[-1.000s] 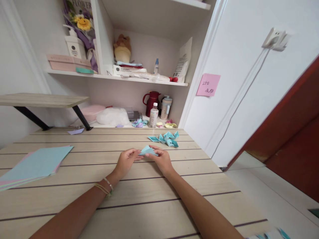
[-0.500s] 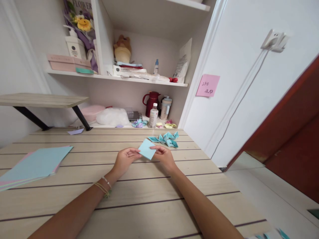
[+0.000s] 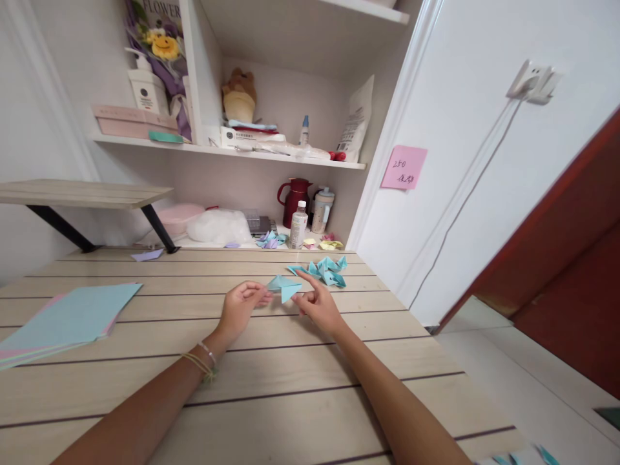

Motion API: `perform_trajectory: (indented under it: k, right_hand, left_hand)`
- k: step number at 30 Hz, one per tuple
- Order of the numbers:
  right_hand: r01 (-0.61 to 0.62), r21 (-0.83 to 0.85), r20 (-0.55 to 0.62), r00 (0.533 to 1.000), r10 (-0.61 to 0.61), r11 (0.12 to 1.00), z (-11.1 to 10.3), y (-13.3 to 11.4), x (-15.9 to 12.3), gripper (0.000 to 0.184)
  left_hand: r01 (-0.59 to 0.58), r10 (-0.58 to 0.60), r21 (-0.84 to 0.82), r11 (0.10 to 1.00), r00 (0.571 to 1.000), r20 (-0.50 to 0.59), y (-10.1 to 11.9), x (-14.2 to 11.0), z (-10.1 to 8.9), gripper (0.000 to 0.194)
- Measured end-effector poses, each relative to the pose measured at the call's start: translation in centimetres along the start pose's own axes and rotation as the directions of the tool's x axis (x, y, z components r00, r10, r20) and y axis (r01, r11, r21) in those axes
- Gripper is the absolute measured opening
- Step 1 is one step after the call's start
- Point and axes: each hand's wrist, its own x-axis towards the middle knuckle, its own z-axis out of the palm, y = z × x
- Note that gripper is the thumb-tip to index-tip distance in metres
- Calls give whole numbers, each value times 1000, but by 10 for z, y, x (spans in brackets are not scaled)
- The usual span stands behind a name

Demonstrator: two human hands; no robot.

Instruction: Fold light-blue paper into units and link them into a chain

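Observation:
A small light-blue folded paper (image 3: 287, 289) is held just above the wooden tabletop, with one flap standing up and a pointed part hanging down. My left hand (image 3: 241, 307) pinches its left corner between thumb and fingers. At the paper's right side is my right hand (image 3: 317, 307), its index finger stretched out and its thumb apart below. The paper's right corner lies between these two; whether they touch it I cannot tell. Just behind the right hand lie several folded blue paper pieces (image 3: 327, 270) in a cluster.
A stack of coloured paper sheets (image 3: 77, 316) lies at the left of the tabletop (image 3: 271, 413). A purple paper piece (image 3: 146, 256) is near a small raised shelf (image 3: 87, 194). At the back stand a plastic bottle (image 3: 298, 226), a dark red jug (image 3: 296, 201) and a cup (image 3: 323, 210).
The blue paper was first held low and folded, then showed as a flat square, and now has a flap opened out. My right hand's index finger and thumb have spread apart.

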Motion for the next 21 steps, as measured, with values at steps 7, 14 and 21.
perform_trajectory:
  k: [7,14,21]
  right_hand:
    - [-166,270,122,983,138,948,0,3,3,46]
    - [-205,422,107,979,176,883,8,13,4,36]
    - [-139,390,9,989,147,910,12,9,3,33]
  left_hand:
    - [-6,6,20,1000,999,31,0,-1,1,24]
    - [21,-24,18,1000,987,160,-2,-2,1,23]
    - [44,-45,14,999,989,138,0,-3,1,22]
